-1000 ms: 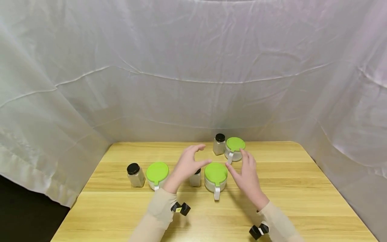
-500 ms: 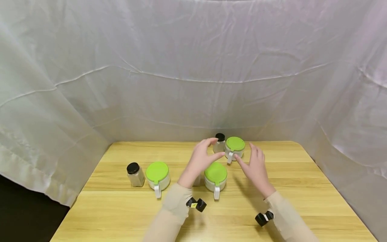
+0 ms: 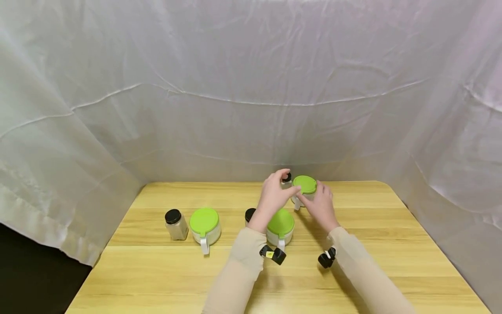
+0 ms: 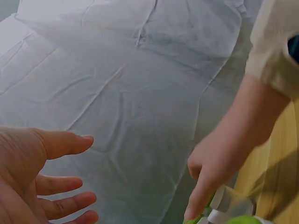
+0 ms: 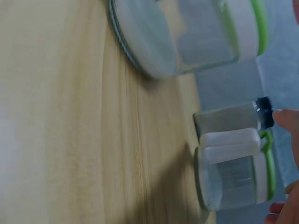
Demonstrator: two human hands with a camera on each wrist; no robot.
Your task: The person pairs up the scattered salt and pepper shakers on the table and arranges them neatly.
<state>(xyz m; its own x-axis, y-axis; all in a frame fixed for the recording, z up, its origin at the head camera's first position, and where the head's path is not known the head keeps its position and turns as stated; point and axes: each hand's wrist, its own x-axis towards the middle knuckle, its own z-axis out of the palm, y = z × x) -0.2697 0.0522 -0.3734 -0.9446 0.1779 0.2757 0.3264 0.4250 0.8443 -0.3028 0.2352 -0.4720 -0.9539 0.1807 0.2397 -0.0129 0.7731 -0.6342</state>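
Observation:
My right hand (image 3: 320, 207) is beside a glass seasoning jar with a green lid (image 3: 305, 184) at the back of the table. Its thumb and fingers are spread near the lid; in the right wrist view a gap shows between the fingers (image 5: 275, 210) and the lid. My left hand (image 3: 273, 194) has its fingers apart, left of that jar, partly hiding a small black-capped bottle (image 3: 287, 183). Nothing shows within the left hand (image 4: 21, 172) in the left wrist view. Below the left hand stands another green-lidded jar (image 3: 280, 222).
At the left stand a black-capped bottle (image 3: 176, 226) and a green-lidded jar (image 3: 205, 224) with a white handle. A further black-capped bottle (image 3: 250, 214) is mostly hidden by the left wrist. Pale curtains (image 3: 251, 131) rise behind the wooden table (image 3: 157, 279).
My left hand has moved right and farther back, toward the rear bottle and jar. My right hand first shifted right and back, then came left to the rear jar. The containers stay put.

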